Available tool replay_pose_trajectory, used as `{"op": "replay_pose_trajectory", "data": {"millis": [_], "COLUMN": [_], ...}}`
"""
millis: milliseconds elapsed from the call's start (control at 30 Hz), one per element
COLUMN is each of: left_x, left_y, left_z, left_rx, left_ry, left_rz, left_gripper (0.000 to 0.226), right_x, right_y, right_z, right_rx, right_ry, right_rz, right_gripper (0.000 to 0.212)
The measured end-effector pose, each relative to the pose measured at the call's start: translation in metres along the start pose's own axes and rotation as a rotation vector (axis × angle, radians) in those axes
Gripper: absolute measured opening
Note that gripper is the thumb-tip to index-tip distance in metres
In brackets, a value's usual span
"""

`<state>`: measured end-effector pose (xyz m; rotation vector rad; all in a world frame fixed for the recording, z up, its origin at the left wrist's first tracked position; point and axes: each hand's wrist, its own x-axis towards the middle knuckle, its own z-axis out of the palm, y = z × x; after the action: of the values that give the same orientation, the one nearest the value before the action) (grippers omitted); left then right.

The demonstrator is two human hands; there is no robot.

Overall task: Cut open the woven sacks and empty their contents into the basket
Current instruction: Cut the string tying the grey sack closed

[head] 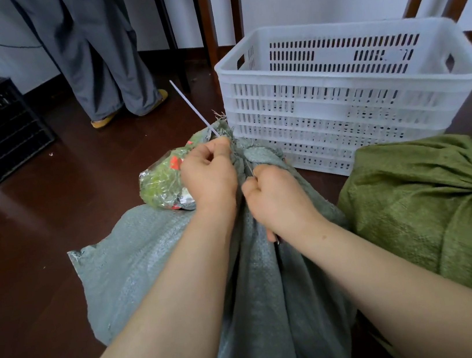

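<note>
Though the grey sack (150, 266) is not yet cut open, the left hand (208, 176) pinches its white tie (193, 109) and the right hand (277, 200) has its grip clamped on a thin tool (250, 171). The basket (346, 86) at one o'clock looks empty, and the green sack (413, 199) at three o'clock is tied.

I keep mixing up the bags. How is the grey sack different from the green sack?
The grey sack is grey; the green sack is olive. The left hand pinches a white tie at the grey sack's neck, the right hand holds a thin tool there; nobody touches the green sack. The grey sack lies between the arms, the green sack to its right. Both are woven.
</note>
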<state>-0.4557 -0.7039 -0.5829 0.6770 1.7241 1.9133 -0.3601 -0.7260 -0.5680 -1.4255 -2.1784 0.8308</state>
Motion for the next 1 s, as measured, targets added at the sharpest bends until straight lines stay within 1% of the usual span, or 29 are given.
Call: {"op": "replay_pose_trajectory", "data": {"millis": [167,267,333,400,433,467,533,567,600,633,667,700,767,800,867,900,933,967,1000], "left_x": [0.012,0.006,0.002,0.002,0.003,0.004,0.005,0.006,0.006,0.007,0.007,0.007,0.006,0.005,0.002,0.001,0.0,-0.001,-0.002], "left_y": [0.004,0.011,0.013,0.012,0.01,0.009,0.007,0.006,0.005,0.004,0.003,0.002,0.0,0.0,0.0,-0.001,-0.001,-0.001,-0.001], "left_z": [-0.007,-0.002,0.001,-0.002,-0.004,-0.006,-0.009,-0.01,-0.011,-0.011,-0.012,-0.012,-0.011,-0.01,-0.007,-0.005,-0.004,-0.004,-0.003], "left_rx": [-0.035,-0.031,-0.036,-0.066,-0.078,-0.079,-0.073,-0.073,-0.077,-0.081,-0.081,-0.074,-0.063,-0.062,-0.048,-0.037,-0.027,-0.017,-0.009], "left_ry": [0.079,0.024,0.001,-0.002,-0.007,-0.009,-0.004,0.001,0.004,0.005,0.005,0.002,-0.019,-0.036,-0.074,-0.092,-0.109,-0.123,-0.135], "left_rz": [-0.003,0.062,0.059,0.001,-0.027,-0.048,-0.066,-0.073,-0.081,-0.087,-0.09,-0.088,-0.069,-0.061,-0.057,-0.056,-0.05,-0.039,-0.027], "left_gripper": [0.031,0.035,0.033,0.031,0.031,0.03,0.029,0.028,0.027,0.026,0.026,0.025,0.025,0.026,0.026,0.027,0.028,0.029,0.03], "right_x": [-0.01,-0.007,-0.004,-0.003,-0.003,-0.003,0.0,0.002,0.004,0.006,0.007,0.009,0.012,0.012,0.015,0.016,0.018,0.018,0.019], "right_y": [-0.007,-0.002,0.005,0.009,0.009,0.009,0.011,0.011,0.013,0.015,0.018,0.021,0.026,0.025,0.024,0.025,0.026,0.026,0.027], "right_z": [0.008,0.006,0.0,-0.009,-0.014,-0.021,-0.038,-0.049,-0.061,-0.073,-0.084,-0.093,-0.102,-0.101,-0.085,-0.073,-0.058,-0.044,-0.032], "right_rx": [0.001,0.012,0.097,0.223,0.283,0.339,0.408,0.393,0.343,0.28,0.234,0.22,0.251,0.292,0.39,0.437,0.491,0.526,0.528], "right_ry": [-0.025,0.014,0.064,0.079,0.049,-0.019,-0.271,-0.407,-0.505,-0.562,-0.582,-0.576,-0.506,-0.446,-0.231,-0.106,-0.007,0.056,0.075], "right_rz": [-0.059,-0.046,-0.015,0.029,0.049,0.073,0.153,0.196,0.226,0.242,0.251,0.266,0.319,0.335,0.338,0.321,0.284,0.242,0.217], "right_gripper": [0.02,0.026,0.026,0.025,0.026,0.025,0.02,0.016,0.014,0.014,0.017,0.02,0.021,0.018,0.011,0.017,0.028,0.038,0.043]}}
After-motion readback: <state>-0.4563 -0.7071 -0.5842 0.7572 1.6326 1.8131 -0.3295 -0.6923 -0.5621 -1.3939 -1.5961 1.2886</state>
